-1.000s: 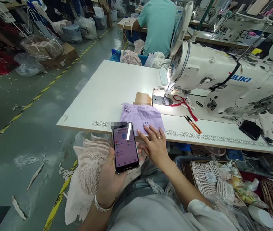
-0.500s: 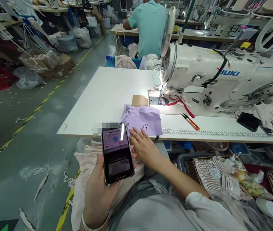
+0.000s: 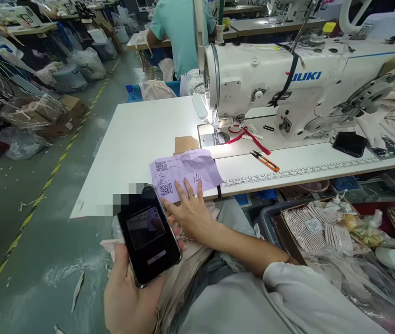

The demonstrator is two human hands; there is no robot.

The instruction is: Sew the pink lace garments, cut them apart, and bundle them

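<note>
My left hand (image 3: 126, 297) grips a black smartphone (image 3: 148, 235), tilted, its screen showing a camera view. A purple paper slip (image 3: 183, 172) with printed QR codes and a handwritten "14" lies at the near edge of the white sewing table (image 3: 134, 139). My right hand (image 3: 188, 211) rests with fingers stretched flat on the slip's near edge. White lace fabric (image 3: 190, 250) lies in my lap below both hands.
A white JUKI sewing machine (image 3: 288, 83) stands on the table, with orange thread snips (image 3: 265, 161), a red ribbon (image 3: 246, 134), a brown card piece (image 3: 186, 144) and a black phone (image 3: 349, 144). A person in a teal shirt (image 3: 179, 32) sits ahead. Bins of trim (image 3: 308, 227) are at my right.
The phone has tilted and moved lower left, its screen now showing a camera view instead of the app page. My right hand stays on the slip, and my view has swung right.
</note>
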